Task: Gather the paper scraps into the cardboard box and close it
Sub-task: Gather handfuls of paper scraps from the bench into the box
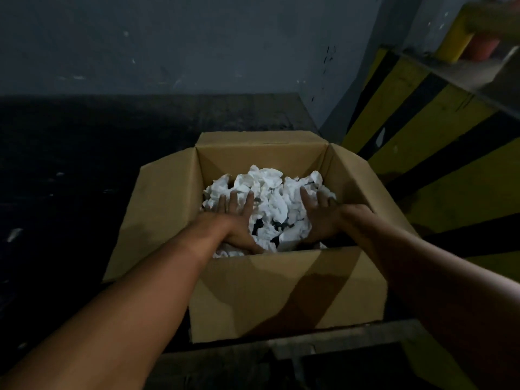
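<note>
Left hand [236, 220]: reached inside the cardboard box [281, 294] at centre frame, fingers straight, pressed flat on the paper scraps [271, 198], gripping nothing. Right hand [320, 218]: likewise unclenched, fingers straight, rested against the heap's right side. Scraps: white, crumpled, lay within the box, between and beneath both hands. Box flaps stood open.

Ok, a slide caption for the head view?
Left hand and right hand touch paper scraps inside the open cardboard box.
</note>
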Demonstrator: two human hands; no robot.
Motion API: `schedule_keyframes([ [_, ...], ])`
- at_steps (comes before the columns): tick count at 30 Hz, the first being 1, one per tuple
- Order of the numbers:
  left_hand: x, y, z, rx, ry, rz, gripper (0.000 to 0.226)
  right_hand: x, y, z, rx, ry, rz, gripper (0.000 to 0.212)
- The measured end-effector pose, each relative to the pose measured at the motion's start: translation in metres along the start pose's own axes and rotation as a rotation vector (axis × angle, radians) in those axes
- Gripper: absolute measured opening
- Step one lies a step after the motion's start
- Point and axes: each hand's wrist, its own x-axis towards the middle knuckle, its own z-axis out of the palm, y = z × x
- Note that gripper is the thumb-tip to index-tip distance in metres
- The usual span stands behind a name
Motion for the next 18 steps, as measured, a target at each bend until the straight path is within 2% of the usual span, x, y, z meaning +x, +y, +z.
schedule_keyframes([
  [2, 0.0, -0.004, -0.014, -0.033, 0.057, 0.045, 0.137, 0.002, 0.003, -0.017, 0.019, 0.003, -0.009, 0.156],
  [3, 0.002, -0.005, -0.019, -0.055, 0.103, 0.08, 0.135, 0.002, 0.002, -0.024, 0.042, 0.013, -0.014, 0.156],
  [4, 0.005, -0.005, -0.023, -0.078, 0.153, 0.114, 0.132, 0.003, 0.0, -0.03, 0.089, 0.047, -0.018, 0.147],
  [7, 0.017, 0.007, -0.023, -0.135, 0.258, 0.165, 0.127, 0.013, -0.013, -0.028, 0.255, 0.258, -0.005, 0.099],
  [9, 0.03, 0.014, -0.013, -0.09, 0.238, 0.157, 0.132, 0.026, -0.015, -0.009, 0.27, 0.322, 0.015, 0.089],
  [13, 0.049, 0.018, 0.01, 0.073, 0.05, 0.083, 0.137, 0.048, -0.007, 0.027, 0.234, 0.089, 0.033, 0.09],
  [15, 0.049, 0.017, 0.002, 0.004, 0.005, 0.087, 0.127, 0.056, -0.007, 0.018, 0.253, 0.102, 0.032, 0.09],
  [16, 0.047, 0.017, -0.007, -0.082, 0.034, 0.104, 0.116, 0.058, -0.007, 0.01, 0.268, 0.14, 0.031, 0.09],
  [17, 0.046, 0.017, -0.016, -0.176, 0.129, 0.125, 0.101, 0.061, -0.006, 0.0, 0.293, 0.167, 0.035, 0.089],
  [18, 0.047, 0.016, -0.024, -0.251, 0.296, 0.147, 0.084, 0.064, -0.004, -0.01, 0.322, 0.183, 0.04, 0.087],
])
